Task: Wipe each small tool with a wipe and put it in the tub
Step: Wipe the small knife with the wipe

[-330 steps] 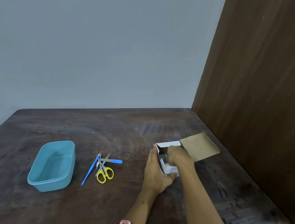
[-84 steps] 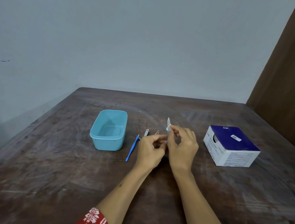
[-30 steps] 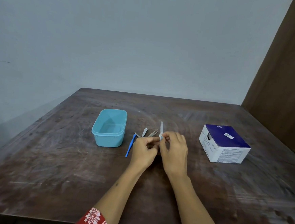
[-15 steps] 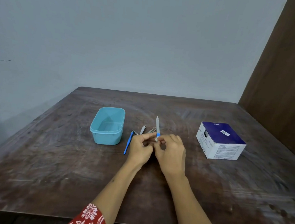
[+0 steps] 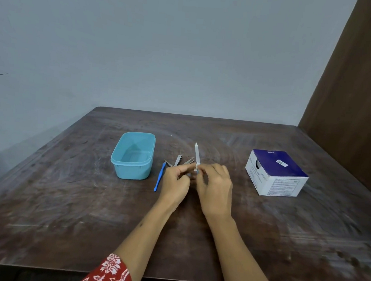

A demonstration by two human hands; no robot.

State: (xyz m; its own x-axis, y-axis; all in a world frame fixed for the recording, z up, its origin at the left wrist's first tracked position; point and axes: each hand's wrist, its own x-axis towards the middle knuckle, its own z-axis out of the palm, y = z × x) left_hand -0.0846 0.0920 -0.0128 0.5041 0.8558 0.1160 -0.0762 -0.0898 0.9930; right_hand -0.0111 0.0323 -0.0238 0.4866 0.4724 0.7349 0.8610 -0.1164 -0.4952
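A slim nail file (image 5: pixel 196 154) points upward from between my two hands at the table's middle. My left hand (image 5: pixel 175 180) pinches its lower end. My right hand (image 5: pixel 216 185) pinches a small white wipe (image 5: pixel 196 169) round the file's base. The light blue tub (image 5: pixel 118 160) stands empty to the left of my hands. Beside my left hand lie a blue-handled tool (image 5: pixel 159 178), a nail clipper (image 5: pixel 178 160) and metal tweezers (image 5: pixel 188 161). Anything under my hands is hidden.
A blue and white cardboard box (image 5: pixel 275 172) sits shut at the right. The dark wooden table (image 5: pixel 63 208) meets a grey wall behind and a brown wooden panel (image 5: pixel 357 91) at the right. Its front edge is close to my body.
The wipe has slid down the file, so more of the blade shows above my fingers and the blue handle is covered. The box was closed and set aside earlier.
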